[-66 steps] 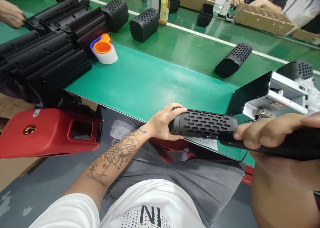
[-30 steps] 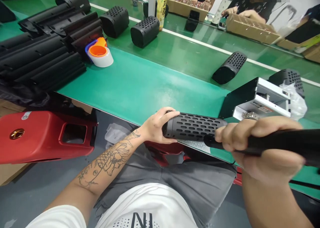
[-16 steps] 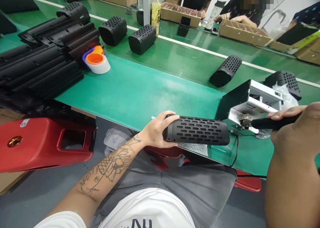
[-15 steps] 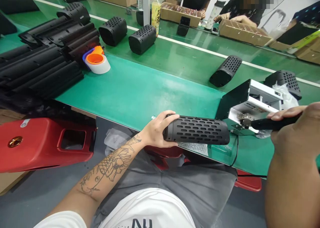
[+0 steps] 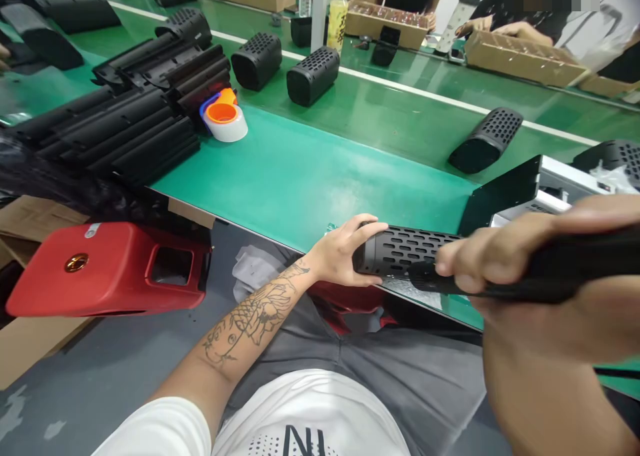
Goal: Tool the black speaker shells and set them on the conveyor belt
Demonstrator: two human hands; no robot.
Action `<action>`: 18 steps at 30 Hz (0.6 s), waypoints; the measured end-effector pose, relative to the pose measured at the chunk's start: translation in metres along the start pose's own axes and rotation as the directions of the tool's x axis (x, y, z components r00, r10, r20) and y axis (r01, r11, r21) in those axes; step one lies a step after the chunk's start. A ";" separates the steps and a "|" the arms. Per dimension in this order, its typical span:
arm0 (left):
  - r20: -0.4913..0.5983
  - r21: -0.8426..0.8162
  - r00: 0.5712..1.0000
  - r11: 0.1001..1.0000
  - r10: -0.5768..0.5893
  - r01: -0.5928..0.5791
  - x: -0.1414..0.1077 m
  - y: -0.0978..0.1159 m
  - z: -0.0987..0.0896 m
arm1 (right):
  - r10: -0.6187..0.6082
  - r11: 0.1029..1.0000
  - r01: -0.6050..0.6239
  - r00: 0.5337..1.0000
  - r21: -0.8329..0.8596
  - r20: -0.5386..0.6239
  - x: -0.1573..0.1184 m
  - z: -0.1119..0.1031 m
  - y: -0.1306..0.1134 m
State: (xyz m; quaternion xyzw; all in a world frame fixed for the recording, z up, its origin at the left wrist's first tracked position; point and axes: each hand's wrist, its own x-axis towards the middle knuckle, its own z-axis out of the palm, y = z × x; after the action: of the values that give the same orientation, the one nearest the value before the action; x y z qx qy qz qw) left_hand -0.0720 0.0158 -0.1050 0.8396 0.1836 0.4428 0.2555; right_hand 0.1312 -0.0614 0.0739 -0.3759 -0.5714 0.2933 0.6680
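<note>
My left hand (image 5: 345, 253) is wrapped round the left end of a black speaker housing (image 5: 406, 248) with slotted holes, held lying at the table's front edge. My right hand (image 5: 520, 263), partly blurred, grips a black electric screwdriver (image 5: 545, 266). The screwdriver's front end points left and overlaps the housing in view; whether its tip touches is unclear. Behind my right hand stands a black and white screw feeder (image 5: 505, 193), partly hidden.
A pile of long black shells (image 5: 125, 119) lies at left, beside a tape roll (image 5: 227, 124) with an orange core. More speaker housings (image 5: 314, 76) stand on the green table (image 5: 300, 169). A red stool (image 5: 110, 269) is at lower left. Co-workers' hands (image 5: 510, 31) are across the table.
My right hand has brought the screwdriver left, from the screw feeder to the speaker housing. My left hand still holds the housing. The whole view has shifted, so things appear farther right.
</note>
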 end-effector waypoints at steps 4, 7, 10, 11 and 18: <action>-0.032 -0.025 0.999 0.999 0.024 -0.025 0.001 0.000 0.003 | -0.036 0.996 0.027 0.993 0.080 0.114 0.001 0.043 0.008; -0.034 -0.033 0.999 0.999 0.009 -0.010 0.002 0.002 0.004 | 0.005 0.996 -0.019 0.990 0.092 0.143 0.003 0.044 0.014; -0.024 -0.037 1.000 0.999 -0.013 0.012 0.002 0.004 0.002 | 0.041 0.989 -0.071 0.975 0.130 0.217 0.004 0.042 0.016; -0.021 -0.036 1.000 0.999 -0.018 0.017 0.002 0.004 0.001 | 0.037 0.987 -0.073 0.970 0.142 0.241 0.004 0.041 0.016; 0.011 -0.026 0.998 0.997 -0.066 0.067 0.003 0.009 -0.001 | -0.014 0.974 -0.079 0.916 0.214 0.401 0.000 0.033 0.022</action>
State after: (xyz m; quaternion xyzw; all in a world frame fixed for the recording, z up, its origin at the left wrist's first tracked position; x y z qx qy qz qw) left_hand -0.0707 0.0107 -0.0971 0.8318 0.2042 0.4322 0.2821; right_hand 0.0991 -0.0437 0.0575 -0.2392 -0.6522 0.4382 0.5705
